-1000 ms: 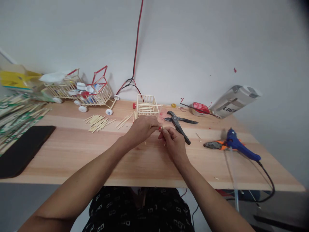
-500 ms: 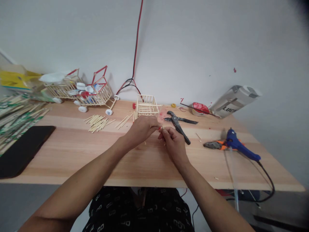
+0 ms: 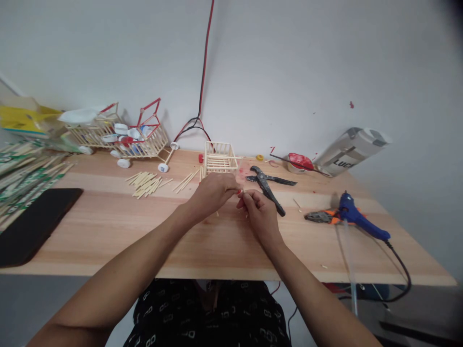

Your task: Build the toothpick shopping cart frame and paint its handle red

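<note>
Both my hands meet over the middle of the wooden table (image 3: 108, 226). My left hand (image 3: 211, 193) is closed, fingers curled round a small piece with a red tip that I cannot name. My right hand (image 3: 258, 212) is closed in a pinch against it, and a thin pale stick shows at its fingertips. Just beyond my hands stands a small open crate of pale sticks (image 3: 219, 158). Black cutters (image 3: 267, 185) lie right of my hands.
A pile of cut sticks (image 3: 146, 182) lies left of the crate. Stick carts with bottle caps (image 3: 126, 135) stand at the back left. A blue glue gun (image 3: 358, 219) and orange pliers (image 3: 321, 217) lie at the right. A black pad (image 3: 32, 224) covers the left edge.
</note>
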The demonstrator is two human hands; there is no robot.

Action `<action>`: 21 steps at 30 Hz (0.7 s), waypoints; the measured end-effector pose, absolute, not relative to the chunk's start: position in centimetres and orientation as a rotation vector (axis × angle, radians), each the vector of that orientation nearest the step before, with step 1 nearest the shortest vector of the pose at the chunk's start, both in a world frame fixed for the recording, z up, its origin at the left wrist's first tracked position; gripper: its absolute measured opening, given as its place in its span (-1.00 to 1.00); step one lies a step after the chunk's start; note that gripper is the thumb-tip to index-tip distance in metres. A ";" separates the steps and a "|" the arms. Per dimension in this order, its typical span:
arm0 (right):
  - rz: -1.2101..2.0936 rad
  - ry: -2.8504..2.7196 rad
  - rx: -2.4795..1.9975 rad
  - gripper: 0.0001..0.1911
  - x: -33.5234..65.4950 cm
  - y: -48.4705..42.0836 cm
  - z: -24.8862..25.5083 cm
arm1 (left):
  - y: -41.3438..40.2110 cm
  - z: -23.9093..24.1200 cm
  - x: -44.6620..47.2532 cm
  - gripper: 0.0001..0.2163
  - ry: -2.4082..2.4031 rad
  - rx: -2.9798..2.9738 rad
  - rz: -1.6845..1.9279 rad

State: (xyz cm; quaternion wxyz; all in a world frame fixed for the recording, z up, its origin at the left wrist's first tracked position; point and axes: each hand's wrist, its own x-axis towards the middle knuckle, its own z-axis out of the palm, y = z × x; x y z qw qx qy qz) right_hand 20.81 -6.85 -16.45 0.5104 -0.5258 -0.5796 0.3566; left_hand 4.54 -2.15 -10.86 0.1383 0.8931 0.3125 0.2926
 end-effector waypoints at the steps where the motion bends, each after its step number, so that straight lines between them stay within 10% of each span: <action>1: 0.861 -1.394 -1.266 -0.73 20.8 -6.9 -16.4 | -2.2 -10.8 4.5 -0.73 0.908 2.585 0.844; 21: 0.833 -1.415 -1.275 -0.70 20.8 -6.8 -16.4 | -2.1 -11.0 4.5 -0.73 0.924 2.613 0.826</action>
